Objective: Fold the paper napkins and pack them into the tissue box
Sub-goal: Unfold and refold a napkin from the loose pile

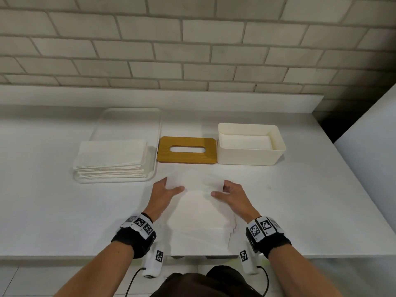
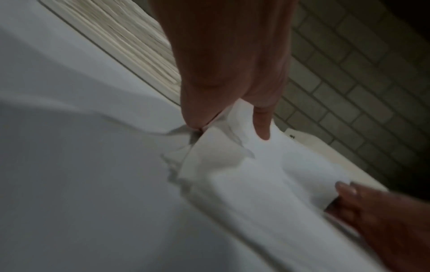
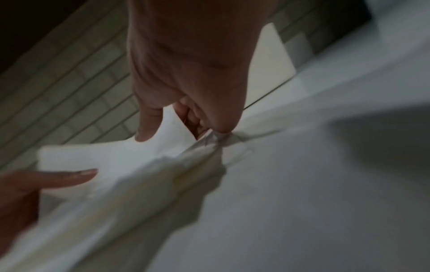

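Observation:
A white paper napkin (image 1: 199,202) lies on the counter in front of me, its far half raised off the surface. My left hand (image 1: 166,189) pinches the raised part's left edge (image 2: 209,139) and my right hand (image 1: 227,190) pinches its right edge (image 3: 177,128), thumbs on top. A stack of unfolded napkins (image 1: 111,157) sits in a clear tray (image 1: 150,146) at the left. The cream tissue box (image 1: 249,146) stands open at the right with folded napkins inside. Its wooden lid (image 1: 186,150) with a slot lies flat between tray and box.
The white counter (image 1: 53,211) spreads wide on both sides of the napkin. A brick wall (image 1: 192,50) with a low ledge runs behind. A white panel (image 1: 368,146) rises at the far right. The counter's front edge is just below my wrists.

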Demonstrator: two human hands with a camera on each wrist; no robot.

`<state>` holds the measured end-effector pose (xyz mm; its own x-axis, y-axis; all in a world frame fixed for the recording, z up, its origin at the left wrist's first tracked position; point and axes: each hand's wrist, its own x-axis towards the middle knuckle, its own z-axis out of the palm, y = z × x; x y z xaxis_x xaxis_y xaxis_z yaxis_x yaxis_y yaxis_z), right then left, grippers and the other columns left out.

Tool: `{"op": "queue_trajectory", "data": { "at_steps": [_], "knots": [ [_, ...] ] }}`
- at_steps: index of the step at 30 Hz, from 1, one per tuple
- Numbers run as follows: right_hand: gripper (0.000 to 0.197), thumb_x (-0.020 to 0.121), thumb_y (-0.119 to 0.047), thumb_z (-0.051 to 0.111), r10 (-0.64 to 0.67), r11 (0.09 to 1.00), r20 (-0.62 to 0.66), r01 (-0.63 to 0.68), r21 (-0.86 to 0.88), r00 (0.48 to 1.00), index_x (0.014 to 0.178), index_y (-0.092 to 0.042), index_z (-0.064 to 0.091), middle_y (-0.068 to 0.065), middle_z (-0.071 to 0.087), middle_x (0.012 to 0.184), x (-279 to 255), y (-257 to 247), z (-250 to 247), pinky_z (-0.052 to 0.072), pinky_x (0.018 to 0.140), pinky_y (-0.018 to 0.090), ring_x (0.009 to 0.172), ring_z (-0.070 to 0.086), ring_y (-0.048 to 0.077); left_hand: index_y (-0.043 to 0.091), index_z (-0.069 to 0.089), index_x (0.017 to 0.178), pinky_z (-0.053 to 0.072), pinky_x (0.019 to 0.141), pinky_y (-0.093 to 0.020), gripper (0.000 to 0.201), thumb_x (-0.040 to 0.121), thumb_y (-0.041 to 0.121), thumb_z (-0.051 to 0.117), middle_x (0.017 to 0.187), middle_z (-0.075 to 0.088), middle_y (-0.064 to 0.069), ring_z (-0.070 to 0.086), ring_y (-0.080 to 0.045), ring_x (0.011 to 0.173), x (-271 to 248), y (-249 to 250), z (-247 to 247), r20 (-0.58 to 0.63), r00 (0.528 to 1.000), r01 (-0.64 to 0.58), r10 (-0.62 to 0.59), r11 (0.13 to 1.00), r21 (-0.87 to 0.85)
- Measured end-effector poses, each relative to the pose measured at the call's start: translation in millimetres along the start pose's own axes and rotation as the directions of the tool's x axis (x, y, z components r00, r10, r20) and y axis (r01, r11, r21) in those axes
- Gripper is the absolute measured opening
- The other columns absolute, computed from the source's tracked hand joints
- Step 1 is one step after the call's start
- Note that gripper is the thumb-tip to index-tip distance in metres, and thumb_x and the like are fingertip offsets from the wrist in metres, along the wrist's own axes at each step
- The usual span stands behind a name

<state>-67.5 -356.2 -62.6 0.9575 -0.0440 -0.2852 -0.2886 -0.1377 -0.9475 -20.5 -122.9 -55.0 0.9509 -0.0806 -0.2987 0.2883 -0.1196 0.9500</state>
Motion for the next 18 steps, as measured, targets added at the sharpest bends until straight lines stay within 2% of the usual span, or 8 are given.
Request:
{"op": "queue_trajectory", "data": {
  "at_steps": [3,5,7,9,11,14,16,18],
  "knots": [
    [0.07,0.074,-0.031,0.082,-0.096,0.934,-0.064,0.068,-0.35,0.993,0.136,-0.026,0.049,-0.01,0.049,0.134,-1.7,-2.7,4.0,0.034,0.108,0.03,0.124,0.044,0.01,0.011,0.061,0.122,0.047,0.099,-0.036,0.046,0.079,0.015,0.077,0.115,0.068,-0.001,0.063,-0.019,0.106,6.0,-5.3,0.2,-0.002,0.999,-0.034,0.035,0.991,0.132],
    [0.074,0.077,-0.035,0.078,-0.29,0.735,-0.05,0.189,-0.651,0.956,0.141,-0.027,0.042,-0.01,0.039,0.137,-5.2,-9.7,6.2,0.027,0.105,0.027,0.126,0.035,0.01,0.005,0.062,0.119,0.046,0.099,-0.037,0.038,0.084,0.016,0.072,0.116,0.066,-0.007,0.061,-0.023,0.107,13.8,-6.1,-1.6,-0.037,0.999,-0.015,0.023,0.979,0.204],
    [0.067,0.079,-0.039,0.073,-0.343,0.547,0.096,0.281,-0.789,0.935,0.139,-0.028,0.045,-0.007,0.044,0.134,-6.2,-16.7,15.3,0.028,0.097,0.028,0.124,0.04,0.015,0.003,0.066,0.102,0.049,0.087,-0.034,0.018,0.089,0.016,0.066,0.103,0.068,-0.009,0.062,-0.026,0.097,19.2,-4.0,-3.6,-0.057,0.998,0.004,0.01,0.969,0.247],
    [0.069,0.077,-0.042,0.072,-0.216,0.481,0.224,0.303,-0.823,0.95,0.139,-0.028,0.045,-0.005,0.047,0.133,-2.6,-22.8,30.0,0.03,0.096,0.032,0.123,0.041,0.019,0.01,0.063,0.081,0.044,0.07,-0.028,0.01,0.091,0.012,0.062,0.078,0.063,-0.003,0.058,-0.022,0.079,21.2,-0.5,-4.9,-0.05,0.999,0.017,-0.004,0.964,0.265],
    [0.077,0.074,-0.045,0.071,-0.103,0.391,0.275,0.293,-0.873,0.956,0.142,-0.027,0.04,-0.003,0.047,0.136,4.6,-25.6,42.5,0.031,0.1,0.037,0.126,0.039,0.021,0.013,0.061,0.074,0.042,0.064,-0.027,0.018,0.091,0.011,0.061,0.07,0.059,0.001,0.054,-0.019,0.07,20.3,2.6,-6.9,-0.017,1.0,0.03,-0.027,0.969,0.244],
    [0.078,0.071,-0.048,0.072,-0.015,0.243,0.286,0.281,-0.929,0.958,0.139,-0.023,0.041,0.0,0.048,0.136,12.7,-30.6,52.9,0.029,0.102,0.043,0.126,0.037,0.023,0.015,0.06,0.072,0.043,0.065,-0.028,0.02,0.092,0.014,0.061,0.073,0.06,0.001,0.055,-0.017,0.071,15.7,8.3,-8.6,0.02,0.998,0.055,-0.06,0.979,0.194],
    [0.072,0.071,-0.046,0.073,0.047,0.25,0.273,0.253,-0.934,0.961,0.133,-0.021,0.046,0.0,0.05,0.133,16.4,-34.3,55.5,0.029,0.103,0.044,0.124,0.038,0.023,0.014,0.061,0.072,0.043,0.068,-0.029,0.021,0.093,0.019,0.061,0.074,0.061,0.0,0.056,-0.018,0.074,15.6,7.6,-11.7,0.049,0.993,0.096,-0.106,0.981,0.167],
    [0.066,0.074,-0.042,0.073,0.099,0.276,0.281,0.245,-0.929,0.955,0.13,-0.018,0.05,0.002,0.05,0.13,18.0,-37.0,57.5,0.03,0.102,0.043,0.123,0.038,0.024,0.009,0.067,0.084,0.045,0.074,-0.033,0.021,0.093,0.027,0.061,0.085,0.067,-0.003,0.059,-0.021,0.083,15.7,6.2,-15.5,0.087,0.983,0.149,-0.162,0.979,0.137]
  ]
}}
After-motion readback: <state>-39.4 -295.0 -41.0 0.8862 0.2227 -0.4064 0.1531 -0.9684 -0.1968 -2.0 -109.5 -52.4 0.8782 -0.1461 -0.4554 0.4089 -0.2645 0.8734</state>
